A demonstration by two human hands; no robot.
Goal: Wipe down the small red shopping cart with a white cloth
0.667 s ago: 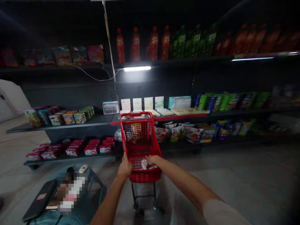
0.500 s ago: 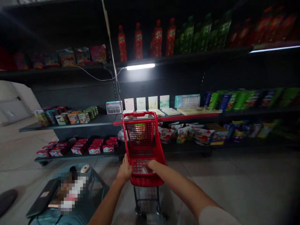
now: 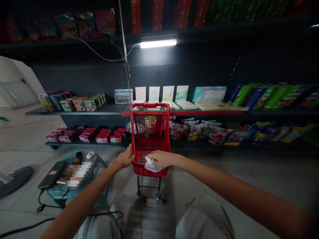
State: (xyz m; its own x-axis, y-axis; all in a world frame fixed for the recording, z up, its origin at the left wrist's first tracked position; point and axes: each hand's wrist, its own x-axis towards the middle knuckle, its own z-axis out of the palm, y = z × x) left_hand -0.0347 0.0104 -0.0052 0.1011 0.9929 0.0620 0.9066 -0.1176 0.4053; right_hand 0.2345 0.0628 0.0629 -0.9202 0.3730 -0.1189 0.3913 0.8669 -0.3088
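Note:
A small red shopping cart (image 3: 166,139) with a plastic mesh basket stands in front of me on dark wheeled legs. My left hand (image 3: 125,157) is closed around the left rim of its basket. In my right hand (image 3: 161,158) is a crumpled white cloth (image 3: 152,165), possibly a tissue, pinched between the fingers. The cloth hangs at the near front of the basket, over the red mesh. Whether it touches the rim I cannot tell.
Behind the cart, dark shelves carry notebooks (image 3: 168,93), boxed pen sets (image 3: 210,94), snack bags (image 3: 219,134) and small boxes (image 3: 89,104). A lit tube lamp (image 3: 158,43) hangs above. At left, a blue-grey stool (image 3: 99,162) holds a black device (image 3: 52,174) and a mouse (image 3: 90,154); cables trail below.
The view has tipped downward, so my knees show. My right hand has drawn back toward the basket's front edge, and the white cloth is now plainly visible. My left hand still grips the rim.

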